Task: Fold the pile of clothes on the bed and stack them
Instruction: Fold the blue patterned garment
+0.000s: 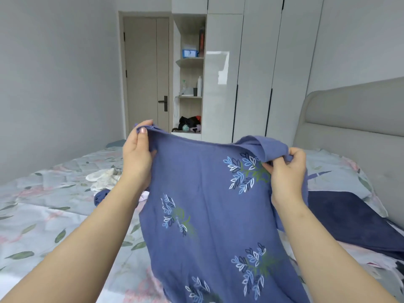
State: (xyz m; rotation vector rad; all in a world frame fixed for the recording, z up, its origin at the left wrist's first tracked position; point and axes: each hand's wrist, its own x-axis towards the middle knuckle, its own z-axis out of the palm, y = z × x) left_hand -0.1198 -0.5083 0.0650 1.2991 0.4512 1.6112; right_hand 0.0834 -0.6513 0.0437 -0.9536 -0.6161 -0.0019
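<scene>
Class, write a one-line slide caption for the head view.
A blue leaf-print top held up over the bed by the left hand and right hand, white clothes lying behind.

One wide-angle view from the person's head faces forward and a little down, across the bed (43, 215) toward the door (142, 73) at upper centre. It sits close: the left hand (137, 156) and right hand (288, 173), gripping the shirt (207, 204), fill mid-frame. The headboard (349, 119) lines the right edge.
</scene>
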